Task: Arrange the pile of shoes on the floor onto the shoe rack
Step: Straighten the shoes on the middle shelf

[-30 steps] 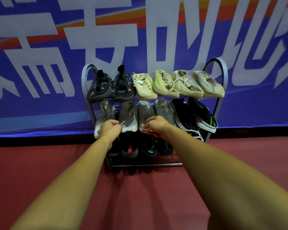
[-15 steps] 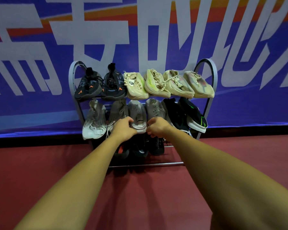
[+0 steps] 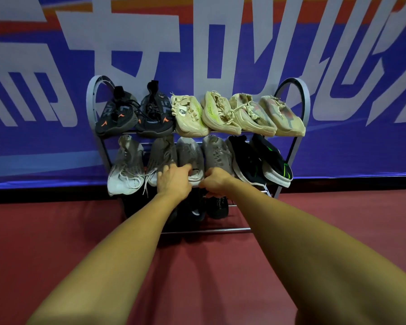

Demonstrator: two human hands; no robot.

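Observation:
The grey metal shoe rack [image 3: 300, 95] stands against the wall with shoes on all three shelves. The top shelf holds two black shoes [image 3: 120, 113] with orange marks and several beige shoes [image 3: 223, 113]. On the middle shelf are several grey-and-white shoes and two black-and-green shoes [image 3: 263, 160]. My left hand [image 3: 174, 181] grips the white toe of the third grey shoe [image 3: 189, 153] from the left. My right hand [image 3: 217, 181] has its fingers curled at that toe's right edge and hides the toe of the neighbouring grey shoe [image 3: 217, 153]. Dark shoes [image 3: 218, 207] sit on the bottom shelf, partly hidden.
A blue banner [image 3: 45, 141] with large white characters covers the wall behind the rack. The floor [image 3: 56, 231] around it is dark red. A loose white lace [image 3: 145, 186] hangs from the second grey shoe.
My left hand has moved right along the middle shelf, from the lace of the second grey shoe to the toe of the third. My right hand has stayed by the same toe.

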